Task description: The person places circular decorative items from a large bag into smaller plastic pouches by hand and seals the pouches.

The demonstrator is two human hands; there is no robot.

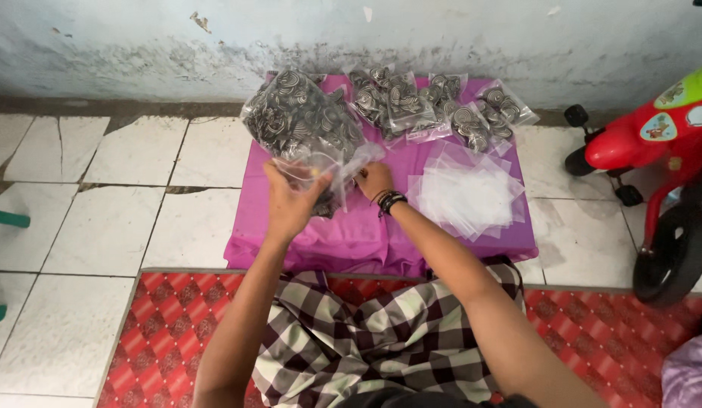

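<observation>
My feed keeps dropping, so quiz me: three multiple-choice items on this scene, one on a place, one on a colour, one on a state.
1. Where does the stack of empty clear bags lie?
A. on the purple cloth, right of the hands
B. on the red mat
C. against the left wall

2. What colour is the cloth under the bags?
A. green
B. purple
C. white

3. What is the state of the left hand?
A. resting flat on the floor
B. holding a small clear bag
C. out of view

Answers:
1 A, the stack sits on the cloth beside the right hand.
2 B, the cloth shows purple around the filled bags.
3 B, its fingers close on the small clear bag.
</observation>
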